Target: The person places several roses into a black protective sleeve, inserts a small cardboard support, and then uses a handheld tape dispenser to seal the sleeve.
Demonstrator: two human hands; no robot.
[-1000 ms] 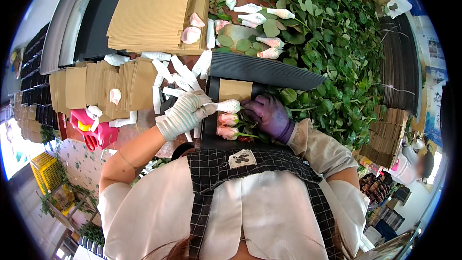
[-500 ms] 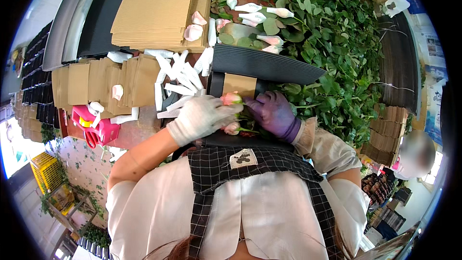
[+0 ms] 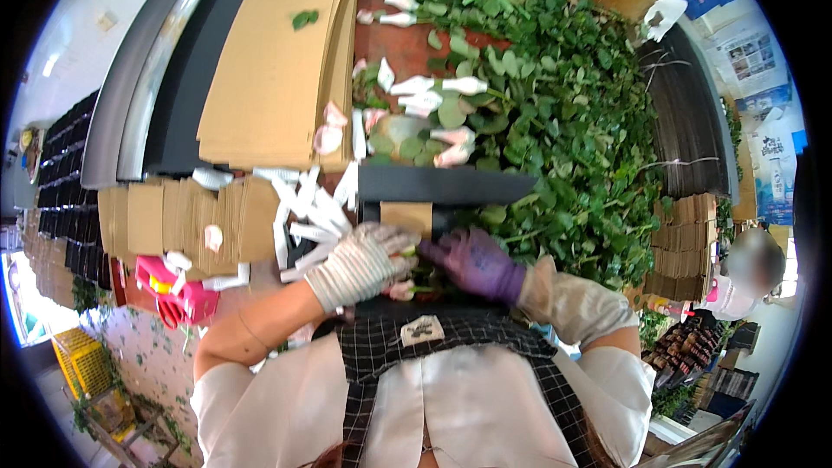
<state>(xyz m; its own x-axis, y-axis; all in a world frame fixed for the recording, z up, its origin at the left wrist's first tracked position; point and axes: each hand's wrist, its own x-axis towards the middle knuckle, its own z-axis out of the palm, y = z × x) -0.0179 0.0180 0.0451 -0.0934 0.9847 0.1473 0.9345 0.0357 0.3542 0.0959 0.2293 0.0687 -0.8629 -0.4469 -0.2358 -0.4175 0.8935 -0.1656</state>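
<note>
My left hand (image 3: pixel 364 264), in a striped white glove, is closed over a rose head at the left end of a black corrugated wrap (image 3: pixel 444 184); its fingertips hide most of the flower. My right hand (image 3: pixel 468 262), in a purple glove, has its fingers curled beside the stem, tips close to my left fingertips; what they hold is hidden. Below them a pink rose (image 3: pixel 401 292) lies on the wrap. A brown card (image 3: pixel 405 217) lies inside the wrap above my hands. White mesh sleeves (image 3: pixel 303 204) lie in a loose pile just left of the wrap.
Tall cardboard stacks (image 3: pixel 269 61) and small card bundles (image 3: pixel 186 217) are at left, with a pink tool holder (image 3: pixel 173 290). Leafy rose stems (image 3: pixel 572 147) fill the right side, beside dark bundled sheets (image 3: pixel 685 121). Another person (image 3: pixel 750 273) is at far right.
My left hand has moved from the white-sleeved rose onto the bare pink roses, covering them. My view has tilted up, so the table appears lower and more of its far end shows.
</note>
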